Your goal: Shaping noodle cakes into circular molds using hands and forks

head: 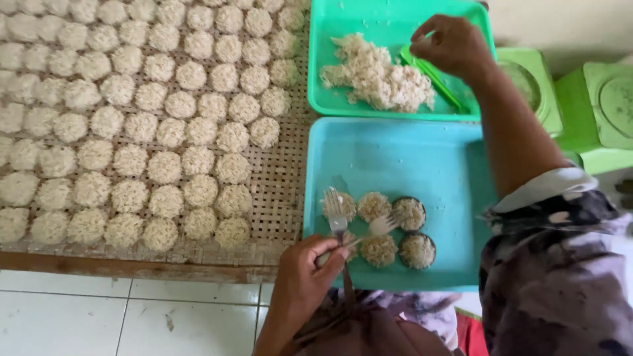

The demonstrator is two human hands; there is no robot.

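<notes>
My left hand [304, 271] grips two metal forks [337, 217] whose tines rest over small rice rounds [374, 206] in the light blue tray [395, 155]. Several of these rounds sit in dark ring moulds [417, 250]. My right hand [450, 45] reaches into the green tray [343, 20] and holds a green scoop [432, 72] against a loose heap of cooked rice [376, 76].
A woven bamboo mat [283, 165] at the left carries several rows of round rice cakes [132, 118]. Its wooden edge borders a white tiled floor [99, 316]. Green plastic stools [597, 109] stand at the right of the trays.
</notes>
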